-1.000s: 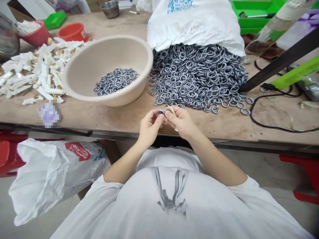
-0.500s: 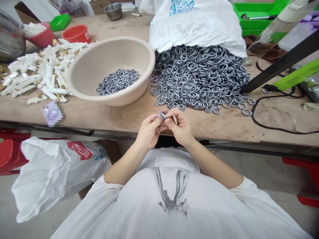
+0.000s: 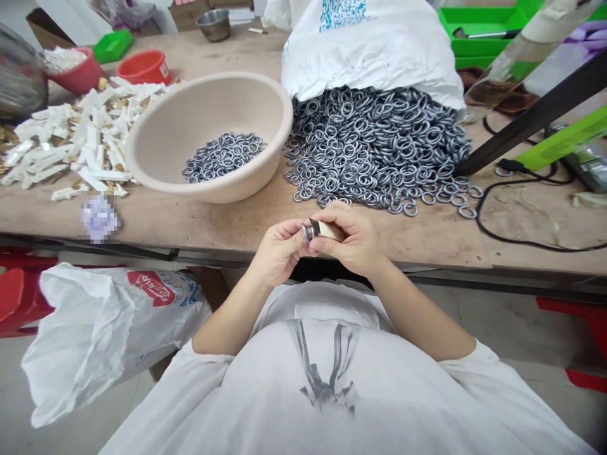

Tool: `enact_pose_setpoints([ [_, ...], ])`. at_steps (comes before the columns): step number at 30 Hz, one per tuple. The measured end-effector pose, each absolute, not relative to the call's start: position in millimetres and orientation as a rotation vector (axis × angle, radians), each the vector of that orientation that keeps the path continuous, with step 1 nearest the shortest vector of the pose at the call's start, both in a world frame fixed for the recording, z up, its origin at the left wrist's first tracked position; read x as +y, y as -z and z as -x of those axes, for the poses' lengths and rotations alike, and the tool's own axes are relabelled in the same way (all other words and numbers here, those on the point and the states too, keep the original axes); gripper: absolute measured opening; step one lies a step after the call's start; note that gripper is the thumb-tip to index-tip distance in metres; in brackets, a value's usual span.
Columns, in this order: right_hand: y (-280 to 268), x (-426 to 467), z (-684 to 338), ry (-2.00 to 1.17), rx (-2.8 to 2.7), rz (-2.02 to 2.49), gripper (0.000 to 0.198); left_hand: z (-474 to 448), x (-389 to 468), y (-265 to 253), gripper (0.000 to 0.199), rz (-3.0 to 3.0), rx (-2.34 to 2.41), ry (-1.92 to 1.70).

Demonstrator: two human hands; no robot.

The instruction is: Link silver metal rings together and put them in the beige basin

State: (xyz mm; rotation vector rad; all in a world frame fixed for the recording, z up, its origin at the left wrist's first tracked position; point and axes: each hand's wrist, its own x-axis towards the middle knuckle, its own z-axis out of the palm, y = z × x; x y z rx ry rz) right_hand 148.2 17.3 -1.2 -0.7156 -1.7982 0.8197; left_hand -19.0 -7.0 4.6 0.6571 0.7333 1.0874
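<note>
Shirt point(image 3: 327, 360): white with a dark print, filling the foreground below the worker's bare forearms.
Sack point(image 3: 95, 328): white, slumped on the floor to the left, near a red stool point(image 3: 16, 297).
Left hand point(image 3: 277, 253): thumb and fingers pinch at least one grey ring point(image 3: 305, 233) in front of the body, above the bench edge; the exact count is hard to tell.
Right hand point(image 3: 358, 240): fingers closed around a pale-handled tool point(image 3: 329, 231), its dark tip angled at the ring; whether they touch cannot be told.
Bench point(image 3: 213, 227): brown and worn, with a small purple item, pixelated, near its front edge at left.
Basin point(image 3: 227, 101): beige, just beyond the hands to the left, a layer of grey rings lying inside.
Heap point(image 3: 374, 151): many more rings, spilling from the mouth of a white bag point(image 3: 370, 60) beside the basin.
White pieces point(image 3: 90, 139): scattered in a pile left of the basin.
Back of bench: red bowl point(image 3: 142, 66), green tray point(image 3: 114, 45) and steel bowl point(image 3: 213, 26).
</note>
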Motion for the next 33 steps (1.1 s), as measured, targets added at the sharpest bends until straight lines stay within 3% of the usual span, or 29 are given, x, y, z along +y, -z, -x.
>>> enact_pose_setpoints([
  [5, 5, 12, -145, -0.759, -1.780, 0.722, 0.031, 20, -10, -9, 0.035, -0.591, 0.730, -1.009],
  [12, -2, 13, -150, -0.931, -1.662, 0.844, 0.037, 20, -8, -5, 0.031, -0.628, 0.782, -1.102],
  [20, -13, -1, -158, -0.557, -2.083, 0.781, 0.040, 22, -7, -11, 0.030, -0.658, 0.813, -1.140],
  [33, -10, 5, -155, -0.580, -2.152, 0.814, 0.046, 26, -4, -6, 0.037, -0.701, 0.850, -1.069],
])
